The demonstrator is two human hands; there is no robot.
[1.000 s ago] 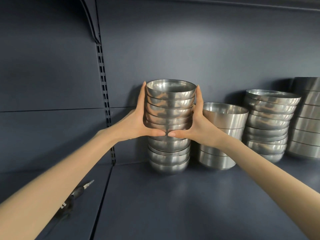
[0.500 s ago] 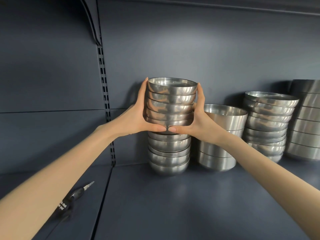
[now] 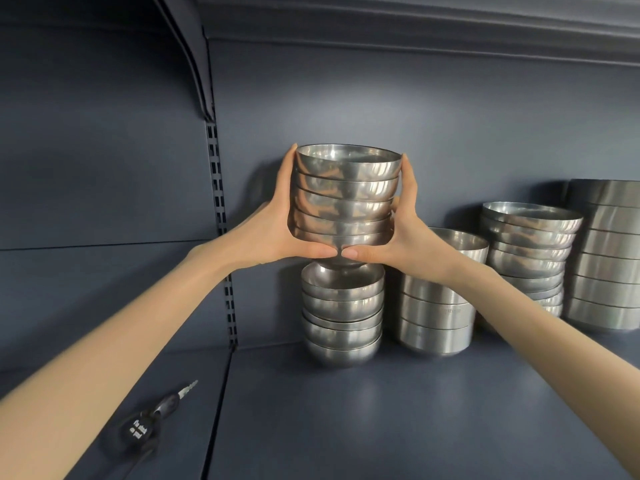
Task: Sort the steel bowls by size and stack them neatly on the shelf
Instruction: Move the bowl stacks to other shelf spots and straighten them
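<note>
left hand (image 3: 273, 230) and right hand (image 3: 405, 237) grip the upper bowls (image 3: 346, 202), lifted higher than a second ago, base barely in the lower stack (image 3: 343, 320) on the shelf (image 3: 381, 417), likely splitting it off.

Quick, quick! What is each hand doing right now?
Left hand: grips the left side of the upper stack of bowls.
Right hand: grips the right side of the same stack.

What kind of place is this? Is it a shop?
Probably a shop or storeroom, though I can't be sure. The dark metal shelf has a slotted rail, like store racks, and many matching steel bowls stand in stacks by size.
</note>
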